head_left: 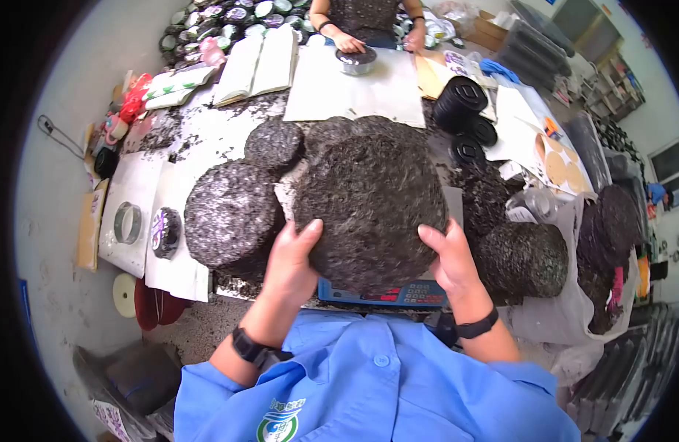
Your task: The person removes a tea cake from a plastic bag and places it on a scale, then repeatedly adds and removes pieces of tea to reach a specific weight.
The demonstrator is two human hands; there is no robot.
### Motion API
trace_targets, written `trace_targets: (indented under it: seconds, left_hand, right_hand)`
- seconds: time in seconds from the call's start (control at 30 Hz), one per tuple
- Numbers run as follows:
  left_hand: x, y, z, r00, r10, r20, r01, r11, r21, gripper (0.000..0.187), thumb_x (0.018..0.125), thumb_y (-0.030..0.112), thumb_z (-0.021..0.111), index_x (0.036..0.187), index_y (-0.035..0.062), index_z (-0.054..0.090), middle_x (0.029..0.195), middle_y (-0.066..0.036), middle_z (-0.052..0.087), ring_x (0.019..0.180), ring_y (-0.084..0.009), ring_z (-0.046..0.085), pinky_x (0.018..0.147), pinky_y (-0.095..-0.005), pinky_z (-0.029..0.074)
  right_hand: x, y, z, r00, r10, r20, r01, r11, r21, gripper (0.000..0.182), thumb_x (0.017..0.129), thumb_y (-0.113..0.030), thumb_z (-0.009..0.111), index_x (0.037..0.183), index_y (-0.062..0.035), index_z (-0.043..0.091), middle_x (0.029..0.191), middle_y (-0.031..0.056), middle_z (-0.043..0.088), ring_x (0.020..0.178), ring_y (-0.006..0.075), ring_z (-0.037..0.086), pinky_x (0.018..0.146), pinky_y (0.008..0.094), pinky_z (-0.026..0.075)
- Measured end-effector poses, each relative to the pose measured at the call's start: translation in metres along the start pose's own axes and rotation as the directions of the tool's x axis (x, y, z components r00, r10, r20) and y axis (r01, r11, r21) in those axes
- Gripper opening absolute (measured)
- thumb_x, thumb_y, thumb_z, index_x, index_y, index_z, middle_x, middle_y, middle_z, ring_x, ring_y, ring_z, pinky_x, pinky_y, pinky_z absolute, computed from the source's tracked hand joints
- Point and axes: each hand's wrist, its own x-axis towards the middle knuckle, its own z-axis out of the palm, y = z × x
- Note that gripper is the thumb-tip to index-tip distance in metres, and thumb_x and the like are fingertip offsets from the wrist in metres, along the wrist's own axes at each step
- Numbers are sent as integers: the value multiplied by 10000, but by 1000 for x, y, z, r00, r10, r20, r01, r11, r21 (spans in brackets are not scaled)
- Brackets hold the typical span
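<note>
Both hands hold a large, dark, round cake [372, 202] of pressed flakes that looks like dried seaweed. My left hand [294, 258] grips its lower left edge, thumb on the face and fingers hidden underneath. At the lower right edge, my right hand [451, 254] does the same. The cake is tilted towards me, above a blue scale [420, 293] whose keypad and red display show below it. To the left stands a thick round stack [232, 214] of the same material, with a smaller round cake [274, 144] behind it.
Across the table, a person's hand [350, 44] rests on a round clear container [356, 66]. Black plastic containers [459, 103] lie at the right, near another dark roll [523, 258] and a plastic bag [571, 276]. A clear ring [127, 222] and wrapped round pack [165, 232] sit left.
</note>
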Motion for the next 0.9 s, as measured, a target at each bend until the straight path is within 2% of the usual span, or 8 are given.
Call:
trace_targets:
  seconds: [0.03,0.13,0.23,0.3,0.37,0.63,0.83,0.9]
  left_hand:
    - [7,-19,0,998,-36,47,39,997,-66,555,950,142,589,1421,-26,349,1367,-120,491,1238,-225,486,1063,-367,372]
    - [28,-40,-21,983,181,-36,-166,952,257,556,969,134,563,1446,-13,318,1471,-177,388,1361,-262,388,1130,-376,307]
    - [30,-35,-33,939,327,102,-327,764,557,576,953,103,564,1459,-6,310,1505,-194,342,1411,-284,320,1148,-391,278]
    - [27,-25,-27,912,374,170,-389,650,653,586,945,142,581,1453,-7,329,1495,-179,365,1404,-287,332,1134,-422,300]
    - [30,-14,-19,871,412,267,-461,497,735,586,947,170,581,1449,-7,338,1488,-180,374,1393,-288,350,1125,-426,310]
    - [26,27,71,447,371,814,-841,-136,524,750,747,300,764,1400,81,466,1468,-184,401,1365,-393,360,1107,-464,317]
    - [46,-48,48,601,-187,777,-791,-280,544,1041,535,419,865,1451,208,417,1536,-146,305,1408,-384,285,1111,-593,246]
    - [56,-88,16,647,-366,669,-762,-338,552,1024,524,391,864,1438,229,433,1535,-123,316,1421,-342,280,1130,-587,230]
  right_hand:
    - [1,-4,3,993,-61,-104,52,995,-89,593,841,-88,713,1351,13,428,1244,102,581,1116,178,571,963,356,474]
    - [10,14,-55,964,-66,-258,-4,966,-260,567,831,-83,723,1318,27,453,1214,107,597,1104,198,579,963,345,462]
    - [4,38,-110,914,-178,-366,-257,445,-858,702,794,-177,764,1366,38,416,1280,184,550,1081,247,584,943,362,472]
    - [-12,34,-127,857,-407,-317,-202,301,-932,707,782,-189,763,1369,26,432,1290,190,541,1062,252,591,916,366,486]
    - [-26,34,-149,847,-347,-402,-167,546,-821,603,781,-130,734,1330,-21,510,1291,147,557,1053,229,610,850,345,506]
    - [-71,-14,-132,874,-267,-406,-93,728,-679,487,917,-114,602,1369,-8,457,1325,126,543,1082,160,582,891,288,479]
    - [-40,40,-115,915,-96,-393,-209,718,-664,559,856,-78,653,1374,5,458,1339,157,539,1066,189,599,918,310,484]
    - [-25,54,-99,940,-137,-312,-87,790,-607,526,834,-59,672,1329,6,508,1263,153,601,1053,204,627,872,309,516]
